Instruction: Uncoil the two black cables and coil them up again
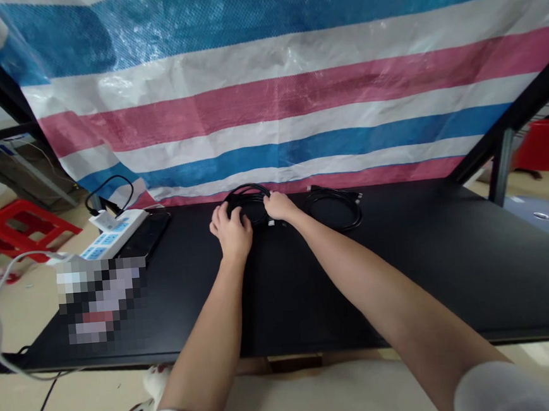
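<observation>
A coiled black cable (249, 187) lies near the back edge of the black table, between my two hands. My left hand (231, 230) has its fingers curled over the coil's left side. On the coil's right side, my right hand (278, 205) is closed on the cable, its fingertips partly turned from view. A light-coloured cable end (271, 223) shows just below my right hand. Farther right, a second coiled black cable (334, 208) with plugs at its ends rests on the table, untouched and partly behind my right forearm.
On the left stand a white power strip (117, 233) with chargers plugged in and a dark phone (148, 233) beside it. A striped plastic sheet (276, 104) hangs behind the black table (431, 269). Red stools (24, 228) stand on the floor at both sides.
</observation>
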`<action>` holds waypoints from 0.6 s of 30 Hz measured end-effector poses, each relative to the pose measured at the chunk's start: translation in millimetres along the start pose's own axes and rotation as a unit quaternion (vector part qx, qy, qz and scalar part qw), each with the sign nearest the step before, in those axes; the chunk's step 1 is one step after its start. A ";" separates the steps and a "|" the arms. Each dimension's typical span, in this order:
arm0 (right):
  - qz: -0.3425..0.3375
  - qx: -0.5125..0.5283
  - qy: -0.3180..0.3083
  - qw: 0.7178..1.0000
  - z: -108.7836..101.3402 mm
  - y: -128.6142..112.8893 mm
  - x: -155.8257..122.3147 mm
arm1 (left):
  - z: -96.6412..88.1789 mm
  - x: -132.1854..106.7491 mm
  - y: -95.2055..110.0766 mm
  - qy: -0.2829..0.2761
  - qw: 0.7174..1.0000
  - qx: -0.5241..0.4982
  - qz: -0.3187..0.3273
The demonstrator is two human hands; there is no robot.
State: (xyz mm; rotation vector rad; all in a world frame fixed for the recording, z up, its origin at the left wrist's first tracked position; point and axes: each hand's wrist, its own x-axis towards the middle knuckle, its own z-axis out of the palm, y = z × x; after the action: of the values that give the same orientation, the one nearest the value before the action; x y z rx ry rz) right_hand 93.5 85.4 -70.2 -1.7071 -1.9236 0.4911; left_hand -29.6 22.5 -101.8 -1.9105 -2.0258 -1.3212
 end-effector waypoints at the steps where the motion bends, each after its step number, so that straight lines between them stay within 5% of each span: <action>1: 0.022 -0.009 -0.010 1.000 0.9 -0.9 -0.4 | 0.8 0.4 -0.5 -0.040 0.999 -0.013 0.032; 6: 0.087 -0.078 -0.017 0.993 -0.7 -4.8 -12.9 | 7.6 3.1 -7.6 -0.208 0.965 -0.057 0.151; 12: 0.077 -0.109 0.039 0.990 -9.6 5.6 -33.6 | 11.5 3.5 -10.7 -0.212 0.962 -0.054 0.164; 18: 0.106 -0.057 0.154 0.981 -38.7 45.6 -45.8 | 10.0 0.6 -2.0 -0.188 0.972 -0.045 0.137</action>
State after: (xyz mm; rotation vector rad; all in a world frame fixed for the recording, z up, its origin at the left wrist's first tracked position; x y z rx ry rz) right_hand 156.4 43.9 -72.2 -1.9444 -1.5865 0.1788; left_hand -26.4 29.2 -108.8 -2.5347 -1.7667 -1.0660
